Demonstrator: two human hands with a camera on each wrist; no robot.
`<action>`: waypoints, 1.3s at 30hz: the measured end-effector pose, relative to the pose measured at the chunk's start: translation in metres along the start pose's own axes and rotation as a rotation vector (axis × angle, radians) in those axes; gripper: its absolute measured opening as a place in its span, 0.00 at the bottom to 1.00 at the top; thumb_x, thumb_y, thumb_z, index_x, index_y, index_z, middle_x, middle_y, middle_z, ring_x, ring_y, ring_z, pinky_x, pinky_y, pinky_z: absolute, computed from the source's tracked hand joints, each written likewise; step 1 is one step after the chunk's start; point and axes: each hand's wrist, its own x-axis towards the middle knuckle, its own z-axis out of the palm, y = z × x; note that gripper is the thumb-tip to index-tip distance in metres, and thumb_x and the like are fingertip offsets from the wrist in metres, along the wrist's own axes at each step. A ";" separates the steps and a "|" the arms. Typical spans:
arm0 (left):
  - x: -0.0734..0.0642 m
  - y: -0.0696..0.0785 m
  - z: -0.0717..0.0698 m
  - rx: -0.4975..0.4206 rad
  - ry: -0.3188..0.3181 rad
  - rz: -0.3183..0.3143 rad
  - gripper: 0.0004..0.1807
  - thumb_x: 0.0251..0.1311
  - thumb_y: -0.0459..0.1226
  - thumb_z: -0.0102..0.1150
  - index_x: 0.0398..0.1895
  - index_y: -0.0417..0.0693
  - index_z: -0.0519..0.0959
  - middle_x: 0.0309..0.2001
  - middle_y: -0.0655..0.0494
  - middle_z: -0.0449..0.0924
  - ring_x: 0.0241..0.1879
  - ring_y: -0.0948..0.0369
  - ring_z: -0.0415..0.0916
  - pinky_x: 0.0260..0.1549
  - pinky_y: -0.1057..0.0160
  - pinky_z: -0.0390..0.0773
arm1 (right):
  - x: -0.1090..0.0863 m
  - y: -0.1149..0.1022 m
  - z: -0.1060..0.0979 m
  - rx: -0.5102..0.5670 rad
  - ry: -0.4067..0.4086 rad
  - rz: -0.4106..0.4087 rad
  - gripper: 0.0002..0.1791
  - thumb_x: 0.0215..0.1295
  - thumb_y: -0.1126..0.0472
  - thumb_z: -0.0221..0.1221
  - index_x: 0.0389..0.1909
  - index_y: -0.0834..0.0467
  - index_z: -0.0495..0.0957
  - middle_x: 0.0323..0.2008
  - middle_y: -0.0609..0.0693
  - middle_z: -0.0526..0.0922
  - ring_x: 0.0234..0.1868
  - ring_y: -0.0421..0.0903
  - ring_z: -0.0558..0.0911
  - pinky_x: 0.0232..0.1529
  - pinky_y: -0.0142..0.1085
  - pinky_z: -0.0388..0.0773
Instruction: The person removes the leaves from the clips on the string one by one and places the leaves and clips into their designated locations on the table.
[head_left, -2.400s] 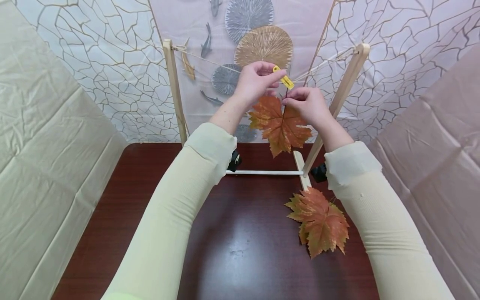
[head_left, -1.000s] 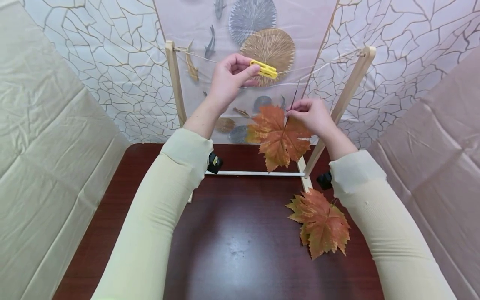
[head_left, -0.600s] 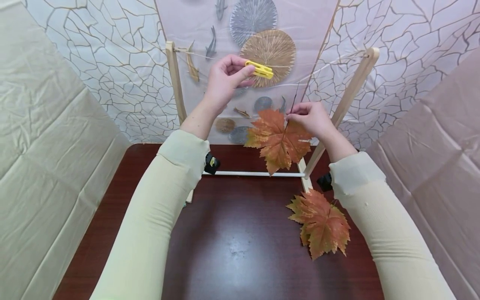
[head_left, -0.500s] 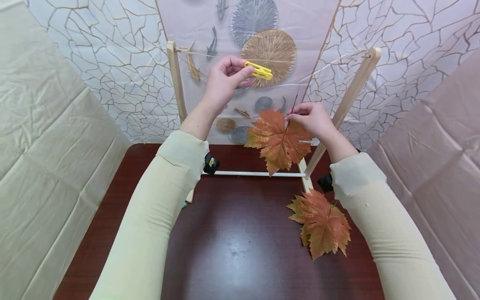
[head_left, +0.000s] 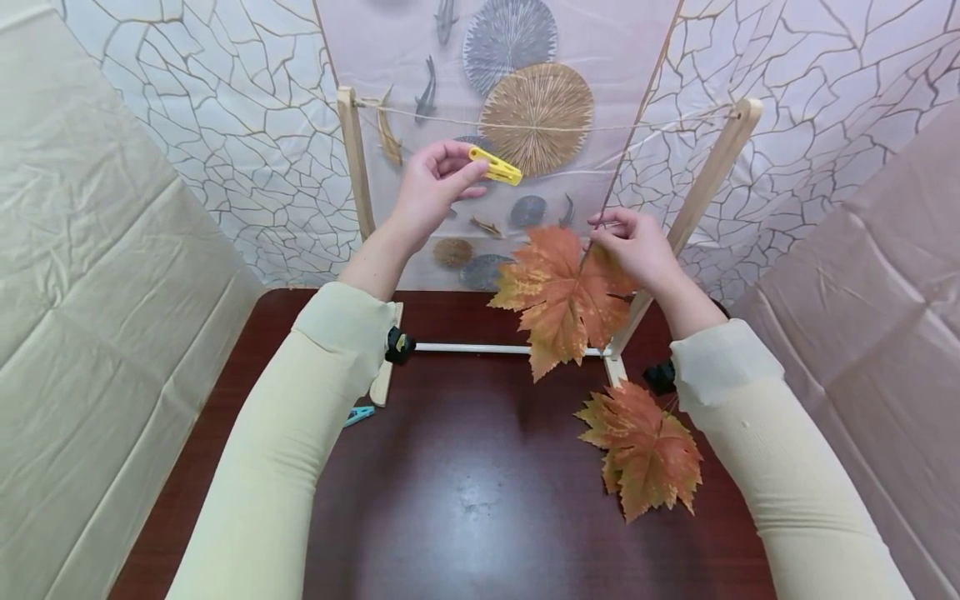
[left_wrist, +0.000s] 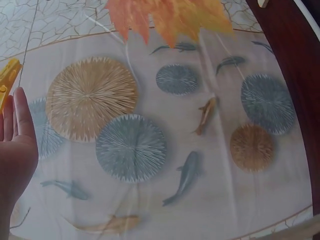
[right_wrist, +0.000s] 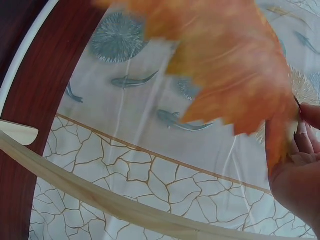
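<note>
My left hand [head_left: 431,196] pinches a yellow clothespin [head_left: 496,167] between thumb and fingers, below the string [head_left: 465,122] and apart from it. In the left wrist view the clothespin [left_wrist: 9,80] shows at the left edge, above the hand [left_wrist: 17,145]. My right hand [head_left: 636,248] pinches the thin dark stem of an orange artificial maple leaf [head_left: 564,300], whose blade hangs to the left of the fingers. The right wrist view shows this leaf [right_wrist: 220,65] large and blurred beside the hand [right_wrist: 300,170]. No clothespin is on the string.
The string runs between two wooden posts [head_left: 352,158] [head_left: 708,183], joined low down by a white rod [head_left: 487,348]. More maple leaves [head_left: 643,450] lie stacked at the right of the dark table [head_left: 465,500]. A blue clothespin [head_left: 360,414] lies near the left post's foot.
Earlier both hands met at the string with clothespin and leaf stem. Since then my left hand has drawn left and down with the clothespin; the right has lowered the leaf. The string hangs straighter.
</note>
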 end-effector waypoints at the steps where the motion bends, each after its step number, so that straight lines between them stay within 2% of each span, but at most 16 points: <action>1: -0.002 -0.001 -0.002 0.006 0.000 0.000 0.07 0.58 0.27 0.57 0.40 0.36 0.74 0.34 0.53 0.79 0.35 0.61 0.79 0.41 0.64 0.81 | -0.001 0.000 0.000 0.009 -0.001 0.003 0.12 0.67 0.61 0.53 0.46 0.62 0.76 0.22 0.31 0.80 0.25 0.29 0.76 0.28 0.26 0.67; 4: -0.008 -0.005 -0.008 0.017 -0.003 0.007 0.08 0.58 0.26 0.57 0.41 0.37 0.74 0.32 0.55 0.79 0.31 0.64 0.79 0.39 0.67 0.81 | -0.003 0.002 -0.002 0.075 -0.004 -0.004 0.08 0.66 0.64 0.53 0.42 0.63 0.74 0.20 0.31 0.80 0.26 0.29 0.78 0.32 0.26 0.68; 6: -0.013 -0.008 -0.012 0.009 -0.003 0.014 0.09 0.58 0.25 0.56 0.41 0.37 0.74 0.31 0.56 0.79 0.30 0.65 0.79 0.37 0.69 0.81 | -0.004 0.002 -0.003 0.119 0.001 -0.012 0.06 0.67 0.64 0.52 0.37 0.64 0.73 0.20 0.32 0.80 0.29 0.29 0.79 0.38 0.26 0.68; 9: -0.020 -0.013 -0.021 -0.008 -0.013 0.019 0.10 0.57 0.24 0.56 0.43 0.36 0.73 0.31 0.57 0.78 0.30 0.64 0.78 0.37 0.70 0.80 | -0.007 0.004 -0.005 0.150 0.011 -0.010 0.10 0.69 0.61 0.50 0.30 0.62 0.73 0.20 0.32 0.80 0.31 0.29 0.78 0.41 0.28 0.67; 12: -0.027 -0.021 -0.031 -0.001 -0.022 0.020 0.12 0.57 0.23 0.55 0.44 0.36 0.73 0.31 0.57 0.78 0.31 0.65 0.78 0.38 0.70 0.80 | -0.010 0.007 -0.008 0.134 0.012 0.009 0.14 0.71 0.56 0.49 0.28 0.59 0.75 0.20 0.31 0.79 0.31 0.29 0.77 0.39 0.29 0.66; 14: -0.031 -0.026 -0.038 0.012 -0.017 0.018 0.10 0.57 0.23 0.55 0.42 0.38 0.73 0.31 0.59 0.79 0.31 0.66 0.79 0.39 0.71 0.80 | -0.012 0.009 -0.009 0.109 0.011 0.017 0.15 0.71 0.54 0.49 0.29 0.59 0.77 0.20 0.30 0.79 0.31 0.29 0.75 0.37 0.28 0.66; 20: -0.046 -0.041 -0.062 0.088 -0.003 -0.029 0.10 0.56 0.25 0.58 0.37 0.47 0.74 0.31 0.64 0.80 0.35 0.68 0.79 0.41 0.74 0.78 | -0.018 0.019 -0.014 0.049 0.002 0.039 0.17 0.69 0.55 0.51 0.39 0.66 0.79 0.21 0.32 0.78 0.29 0.30 0.74 0.31 0.24 0.68; 24: -0.054 -0.050 -0.077 0.099 0.021 -0.069 0.12 0.56 0.24 0.58 0.40 0.47 0.73 0.32 0.66 0.80 0.36 0.70 0.78 0.41 0.75 0.78 | -0.022 0.026 -0.017 0.042 -0.007 0.059 0.19 0.69 0.56 0.51 0.44 0.69 0.78 0.23 0.31 0.79 0.30 0.28 0.75 0.31 0.22 0.70; 30: -0.065 -0.065 -0.097 0.118 0.023 -0.095 0.14 0.56 0.26 0.59 0.44 0.48 0.74 0.35 0.66 0.80 0.38 0.70 0.79 0.42 0.76 0.77 | -0.029 0.039 -0.024 0.055 -0.017 0.091 0.17 0.69 0.56 0.51 0.48 0.65 0.76 0.21 0.30 0.79 0.27 0.28 0.78 0.29 0.23 0.74; 34: -0.073 -0.076 -0.109 0.164 0.021 -0.116 0.15 0.57 0.26 0.57 0.49 0.41 0.73 0.37 0.66 0.79 0.40 0.70 0.78 0.42 0.76 0.77 | -0.033 0.048 -0.029 0.078 -0.027 0.111 0.14 0.69 0.56 0.52 0.46 0.60 0.77 0.21 0.30 0.79 0.27 0.28 0.79 0.29 0.24 0.75; 39: -0.085 -0.088 -0.123 0.224 0.046 -0.172 0.21 0.58 0.29 0.59 0.55 0.34 0.69 0.39 0.68 0.78 0.41 0.72 0.77 0.43 0.76 0.77 | -0.041 0.061 -0.037 0.126 -0.052 0.143 0.09 0.68 0.56 0.52 0.43 0.52 0.78 0.23 0.30 0.81 0.27 0.28 0.80 0.29 0.24 0.76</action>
